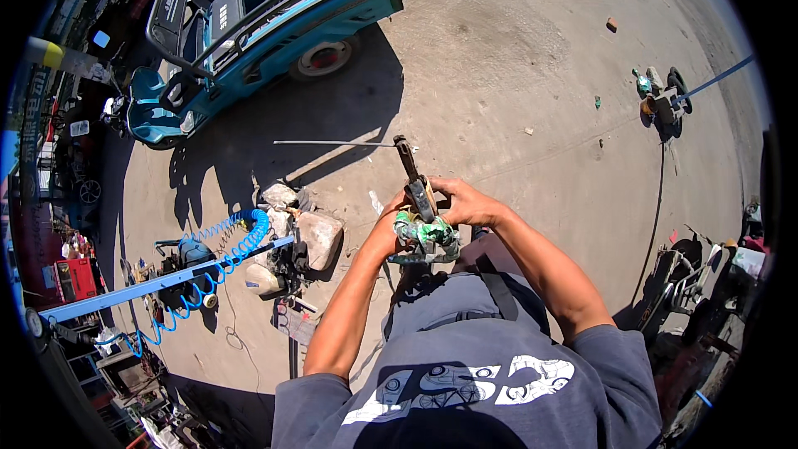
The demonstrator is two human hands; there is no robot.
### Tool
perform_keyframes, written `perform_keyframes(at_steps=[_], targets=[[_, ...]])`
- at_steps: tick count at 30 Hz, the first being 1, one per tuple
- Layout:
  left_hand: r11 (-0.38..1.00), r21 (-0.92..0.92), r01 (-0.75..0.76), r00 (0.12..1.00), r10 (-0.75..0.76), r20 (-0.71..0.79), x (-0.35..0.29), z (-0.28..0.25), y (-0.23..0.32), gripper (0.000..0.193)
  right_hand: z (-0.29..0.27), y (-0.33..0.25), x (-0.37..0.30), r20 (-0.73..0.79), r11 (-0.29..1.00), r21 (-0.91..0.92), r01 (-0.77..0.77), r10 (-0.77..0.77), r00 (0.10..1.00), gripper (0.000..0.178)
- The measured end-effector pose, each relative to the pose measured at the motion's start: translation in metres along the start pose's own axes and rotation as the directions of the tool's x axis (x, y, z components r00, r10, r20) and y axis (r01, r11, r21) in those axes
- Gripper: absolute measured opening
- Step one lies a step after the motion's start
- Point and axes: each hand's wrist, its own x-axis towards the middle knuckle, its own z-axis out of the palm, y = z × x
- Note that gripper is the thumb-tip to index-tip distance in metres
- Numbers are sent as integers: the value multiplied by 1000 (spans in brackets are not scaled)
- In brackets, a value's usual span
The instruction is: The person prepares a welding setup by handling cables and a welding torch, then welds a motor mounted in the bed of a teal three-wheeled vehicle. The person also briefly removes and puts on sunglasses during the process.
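Both my hands are in front of my waist, around a welding electrode holder (pixel 422 198) with dark, worn jaws. A thin grey welding rod (pixel 332 143) sticks out to the left from its tip. My left hand (pixel 389 229) is closed along the left side of the holder, its fingers partly hidden. From the right, my right hand (pixel 470 204) curls its thumb and fingers against the holder's handle. A crumpled green-and-white plastic wrapping (pixel 428 233) bulges between my hands at the near end of the handle, and what lies inside it is hidden.
A blue cargo tricycle (pixel 274 41) stands at the upper left. Large stones (pixel 318 240) lie left of my hands, near a blue metal beam (pixel 166 283) and a coiled blue hose (pixel 258 224). A wheeled stand (pixel 665 106) is at the far right; metal parts (pixel 682 274) lie below it.
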Motion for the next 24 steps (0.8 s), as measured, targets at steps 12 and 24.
perform_keyframes(at_steps=[12,24], targets=[[891,362,-275,922,352,-165,55,4,52,22,-90,46,-32,-431,798,603,-11,336,838,40],[683,704,-194,815,512,-272,67,-7,102,17,-288,109,-143,-823,587,466,661,563,80,38]])
